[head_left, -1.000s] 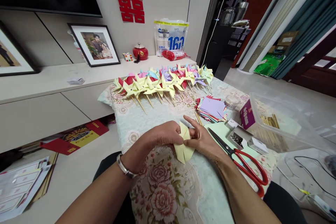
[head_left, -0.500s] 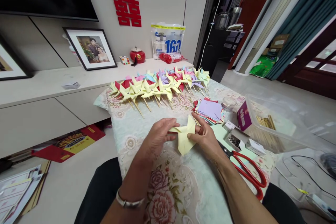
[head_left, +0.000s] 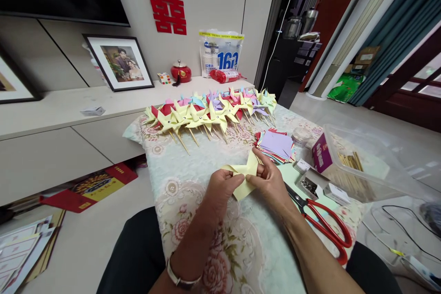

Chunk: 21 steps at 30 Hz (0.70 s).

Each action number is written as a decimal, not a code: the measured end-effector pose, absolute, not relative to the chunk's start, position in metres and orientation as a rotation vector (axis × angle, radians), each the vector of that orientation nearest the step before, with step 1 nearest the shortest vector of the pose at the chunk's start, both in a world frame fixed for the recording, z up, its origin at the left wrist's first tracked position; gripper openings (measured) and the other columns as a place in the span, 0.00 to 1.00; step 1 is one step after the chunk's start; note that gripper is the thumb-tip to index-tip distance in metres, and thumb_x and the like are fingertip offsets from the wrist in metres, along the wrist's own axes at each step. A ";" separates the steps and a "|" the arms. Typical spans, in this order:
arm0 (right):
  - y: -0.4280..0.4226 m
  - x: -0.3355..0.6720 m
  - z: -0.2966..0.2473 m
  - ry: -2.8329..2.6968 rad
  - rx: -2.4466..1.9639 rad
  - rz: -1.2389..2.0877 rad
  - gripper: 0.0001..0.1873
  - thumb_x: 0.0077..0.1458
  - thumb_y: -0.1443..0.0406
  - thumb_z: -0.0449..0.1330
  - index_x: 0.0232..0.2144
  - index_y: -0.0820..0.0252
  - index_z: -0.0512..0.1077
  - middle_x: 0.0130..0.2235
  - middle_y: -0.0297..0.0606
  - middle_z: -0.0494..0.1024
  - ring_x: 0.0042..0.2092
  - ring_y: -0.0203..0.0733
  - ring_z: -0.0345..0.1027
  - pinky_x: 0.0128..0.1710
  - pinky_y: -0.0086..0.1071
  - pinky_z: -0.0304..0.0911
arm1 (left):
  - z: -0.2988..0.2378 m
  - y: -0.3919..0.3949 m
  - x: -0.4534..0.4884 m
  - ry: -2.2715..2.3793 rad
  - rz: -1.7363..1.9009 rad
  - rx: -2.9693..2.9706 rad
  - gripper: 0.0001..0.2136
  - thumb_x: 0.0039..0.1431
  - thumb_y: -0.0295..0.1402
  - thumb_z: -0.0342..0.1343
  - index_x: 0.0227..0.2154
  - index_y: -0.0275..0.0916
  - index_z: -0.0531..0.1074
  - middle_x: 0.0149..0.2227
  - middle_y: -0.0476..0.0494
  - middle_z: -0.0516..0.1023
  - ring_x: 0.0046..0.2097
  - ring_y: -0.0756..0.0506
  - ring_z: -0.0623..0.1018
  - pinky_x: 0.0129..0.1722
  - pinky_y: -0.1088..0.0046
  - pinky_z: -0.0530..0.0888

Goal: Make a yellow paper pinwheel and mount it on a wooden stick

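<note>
A pale yellow paper pinwheel [head_left: 245, 188], partly folded, is held between my two hands above the flowered tablecloth. My left hand [head_left: 222, 187] is closed on its left side, thumb on top near the centre. From the right, my right hand [head_left: 270, 179] pinches it, with the thumb at the middle and fingers behind the paper. The fingertips behind the sheet are partly hidden. Beyond my right hand lies a stack of coloured paper squares [head_left: 275, 144], lilac on top. Red-handled scissors [head_left: 325, 225] rest beside my right forearm.
Finished pinwheels on sticks [head_left: 206, 117] lie in rows across the far side of the table. To the right are a small open box of metal fasteners [head_left: 309, 186], a round clear container [head_left: 301, 136] and a clear plastic bin [head_left: 365, 170] with wooden sticks.
My left hand has moved right and inward; its loose fingers have closed on the paper, thumb now near the centre. My right hand keeps its pinch.
</note>
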State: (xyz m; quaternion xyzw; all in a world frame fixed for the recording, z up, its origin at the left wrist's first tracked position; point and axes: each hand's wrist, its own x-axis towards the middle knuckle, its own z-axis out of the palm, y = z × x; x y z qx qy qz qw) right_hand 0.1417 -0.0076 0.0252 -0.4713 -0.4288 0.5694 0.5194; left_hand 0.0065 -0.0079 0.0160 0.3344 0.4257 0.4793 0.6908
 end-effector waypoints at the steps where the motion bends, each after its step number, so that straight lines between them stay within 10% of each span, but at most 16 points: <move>1: -0.008 0.141 0.025 -1.032 -1.131 1.366 0.52 0.37 0.69 0.65 0.66 0.62 0.55 0.32 0.32 0.82 0.29 0.39 0.71 0.30 0.30 0.61 | 0.016 -0.008 0.006 0.958 1.072 0.748 0.11 0.41 0.32 0.64 0.30 0.31 0.80 0.21 0.46 0.78 0.23 0.48 0.74 0.28 0.73 0.70; 10: -0.008 0.140 0.018 -1.152 -1.145 1.284 0.46 0.43 0.65 0.66 0.65 0.61 0.57 0.35 0.35 0.80 0.32 0.40 0.70 0.33 0.34 0.63 | 0.009 -0.007 0.007 1.003 1.065 0.739 0.10 0.41 0.32 0.62 0.27 0.30 0.80 0.20 0.45 0.78 0.22 0.47 0.74 0.25 0.72 0.69; 21: -0.015 0.147 0.020 -1.976 -1.010 0.212 0.14 0.57 0.73 0.57 0.44 0.56 0.74 0.42 0.42 0.73 0.46 0.49 0.67 0.46 0.44 0.63 | 0.019 0.001 -0.006 1.046 1.325 0.528 0.07 0.39 0.34 0.63 0.19 0.35 0.74 0.17 0.48 0.74 0.22 0.47 0.74 0.25 0.73 0.68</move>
